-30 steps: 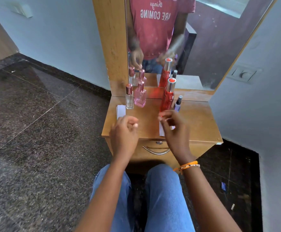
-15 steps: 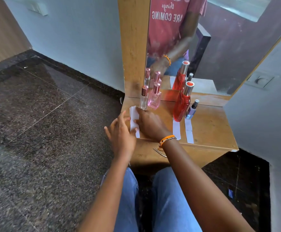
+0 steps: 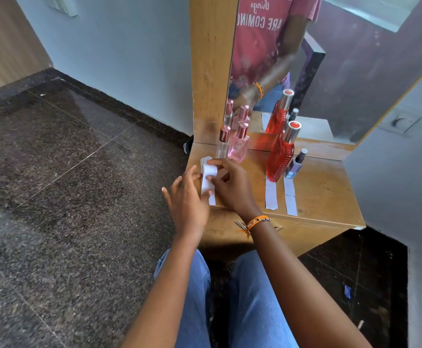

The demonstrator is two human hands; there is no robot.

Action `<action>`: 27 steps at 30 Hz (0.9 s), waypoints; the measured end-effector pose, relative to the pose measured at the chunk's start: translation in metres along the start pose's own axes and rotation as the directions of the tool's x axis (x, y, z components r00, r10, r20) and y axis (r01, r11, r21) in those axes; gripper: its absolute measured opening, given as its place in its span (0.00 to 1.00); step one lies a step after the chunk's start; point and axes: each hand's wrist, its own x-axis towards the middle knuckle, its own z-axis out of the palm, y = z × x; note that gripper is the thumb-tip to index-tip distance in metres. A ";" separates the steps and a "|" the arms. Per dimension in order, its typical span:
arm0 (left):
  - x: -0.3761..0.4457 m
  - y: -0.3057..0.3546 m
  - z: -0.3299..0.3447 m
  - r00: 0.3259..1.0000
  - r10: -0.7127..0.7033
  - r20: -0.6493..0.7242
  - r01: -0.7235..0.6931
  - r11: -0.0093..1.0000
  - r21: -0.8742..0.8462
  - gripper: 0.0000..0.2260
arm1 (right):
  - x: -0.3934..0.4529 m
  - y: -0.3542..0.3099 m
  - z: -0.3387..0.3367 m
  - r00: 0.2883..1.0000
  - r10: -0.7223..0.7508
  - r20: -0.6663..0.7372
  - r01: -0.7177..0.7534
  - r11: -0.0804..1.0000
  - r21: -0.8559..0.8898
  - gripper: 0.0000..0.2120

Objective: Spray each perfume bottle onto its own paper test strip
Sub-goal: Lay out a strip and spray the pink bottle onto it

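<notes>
Several perfume bottles stand at the back of the wooden dresser top: a slim clear bottle, a pink square bottle, a tall red bottle and a small dark-capped bottle. Two white paper strips lie flat, one in front of the red bottle and one in front of the small bottle. At the left edge my right hand pinches a white strip lifted off a small stack of strips. My left hand touches the strip's left side, fingers spread.
A mirror rises behind the bottles and reflects them and a person in a red shirt. A drawer handle shows under my right wrist. Dark stone floor lies to the left; a grey wall closes in on the right.
The view swung left. My right hand crossed from the red bottle's strip to the stack at the left edge and lifted one strip. Two strips now lie uncovered on the right.
</notes>
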 end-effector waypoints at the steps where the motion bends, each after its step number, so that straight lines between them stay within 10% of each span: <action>1: 0.000 0.001 -0.001 1.000 -0.003 0.002 0.003 1.000 -0.002 0.29 | 0.000 -0.003 -0.001 0.999 0.032 -0.010 -0.031 0.996 0.087 0.16; 16: 0.000 0.025 -0.017 0.995 0.104 0.007 -0.101 0.979 -0.175 0.22 | -0.024 -0.014 -0.030 0.945 0.157 -0.288 -0.005 0.885 0.466 0.10; 27: -0.025 0.029 0.008 0.943 0.282 0.178 -0.303 0.947 0.103 0.11 | -0.027 0.012 -0.044 0.986 0.065 -0.156 -0.099 0.970 -0.221 0.10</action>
